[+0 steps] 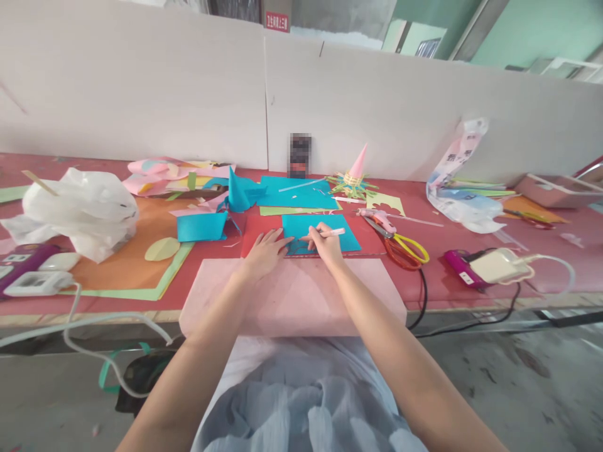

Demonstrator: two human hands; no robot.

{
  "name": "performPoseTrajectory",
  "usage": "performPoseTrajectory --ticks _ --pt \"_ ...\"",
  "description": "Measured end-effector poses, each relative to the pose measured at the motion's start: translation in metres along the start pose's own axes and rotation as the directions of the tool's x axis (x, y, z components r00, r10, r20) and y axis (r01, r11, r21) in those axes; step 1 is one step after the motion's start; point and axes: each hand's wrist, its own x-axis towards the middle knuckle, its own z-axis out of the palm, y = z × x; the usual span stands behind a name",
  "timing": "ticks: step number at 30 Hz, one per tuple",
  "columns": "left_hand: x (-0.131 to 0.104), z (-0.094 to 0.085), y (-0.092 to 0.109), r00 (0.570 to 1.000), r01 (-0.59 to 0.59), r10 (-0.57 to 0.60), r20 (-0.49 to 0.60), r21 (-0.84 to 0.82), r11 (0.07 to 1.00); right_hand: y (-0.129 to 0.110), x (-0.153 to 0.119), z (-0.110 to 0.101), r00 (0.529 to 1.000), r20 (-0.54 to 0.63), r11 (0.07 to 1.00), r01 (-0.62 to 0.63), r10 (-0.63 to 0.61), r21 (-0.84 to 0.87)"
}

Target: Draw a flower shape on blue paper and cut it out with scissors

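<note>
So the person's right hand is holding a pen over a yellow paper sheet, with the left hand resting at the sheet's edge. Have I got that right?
Not quite: the paper sheet is blue, not yellow, as the head view shows. The right hand does hold a pen over it, and the left hand rests at its edge.

I'd call this a craft workshop, and a rough one. From where I stand, a red tabletop [412,201] carries a blue sheet [346,242], scissors [389,234], a pink glue gun [380,221] and a finished-looking paper cone [358,164]. Purple power strips [459,269] sit among them, plain white partition boards [164,81] rise behind, and the floor [532,389] is bare, stained grey.
</note>
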Motion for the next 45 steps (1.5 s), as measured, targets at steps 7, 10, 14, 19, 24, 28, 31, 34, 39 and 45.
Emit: performPoseTrajectory --ticks 7,10,14,19,24,28,31,34,39,45 --pt "0.001 0.004 -0.002 1.0 -0.004 0.004 -0.013 0.003 1.0 -0.006 -0.003 0.001 0.994 -0.113 0.998 -0.002 -0.005 -0.059" --pt "0.001 0.003 -0.002 1.0 -0.005 0.005 -0.01 0.008 1.0 -0.007 -0.003 0.0 0.989 -0.147 0.998 -0.024 0.014 -0.064" --pt "0.001 0.002 -0.001 1.0 -0.006 0.006 -0.007 0.007 1.0 -0.006 -0.002 -0.001 0.993 -0.121 1.0 -0.014 0.011 -0.024" --pt "0.001 0.001 -0.001 1.0 -0.005 0.005 -0.003 -0.004 1.0 -0.004 -0.001 -0.001 0.999 -0.039 1.0 -0.01 0.009 -0.028" --pt "0.0 -0.001 0.001 1.0 0.003 -0.003 0.002 -0.003 1.0 -0.002 -0.001 0.0 1.0 -0.024 1.0 -0.001 0.0 -0.021" --pt "0.0 0.0 0.001 1.0 0.002 -0.002 0.003 -0.001 1.0 -0.002 -0.001 0.0 1.0 -0.009 1.0 0.005 -0.005 -0.021" --pt "0.001 0.002 -0.001 1.0 -0.001 0.001 -0.006 0.002 1.0 -0.004 -0.002 0.0 0.999 -0.051 1.0 -0.005 0.004 -0.023" --pt "0.001 0.003 -0.002 1.0 -0.004 0.004 -0.008 0.001 1.0 -0.009 -0.003 0.001 0.991 -0.129 0.998 -0.023 0.016 -0.054" --pt "0.0 0.0 -0.001 1.0 -0.001 0.001 0.002 -0.006 1.0 -0.012 -0.005 0.001 0.976 -0.213 0.996 -0.056 0.04 -0.068" --pt "0.0 -0.001 0.0 1.0 0.003 -0.002 0.009 -0.014 1.0 -0.005 -0.003 -0.002 0.973 -0.219 0.997 -0.071 0.067 -0.01"
